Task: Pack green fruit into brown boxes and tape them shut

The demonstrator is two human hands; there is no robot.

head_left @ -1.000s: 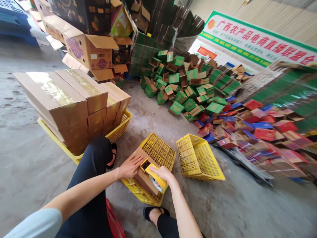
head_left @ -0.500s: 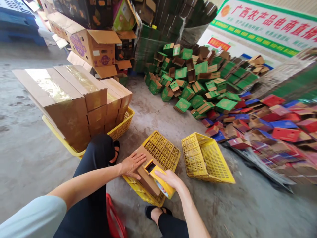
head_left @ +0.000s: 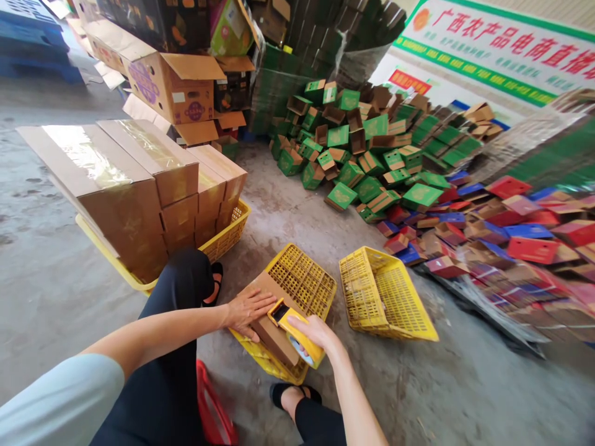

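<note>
Cardboard box (head_left: 275, 341) on the mesh of a yellow crate (head_left: 309, 272); our left hand (head_left: 246, 311) lies flat on it, fingers slightly apart, while our right hand (head_left: 317, 332) has its fingers clamped on a tape dispenser (head_left: 287, 317); we judge taping to be in hand, the next move calling for a steady draw; against one second ago, hands and dispenser barely differ, but our view has swung left, cropping the far sign (head_left: 502, 46).
</note>
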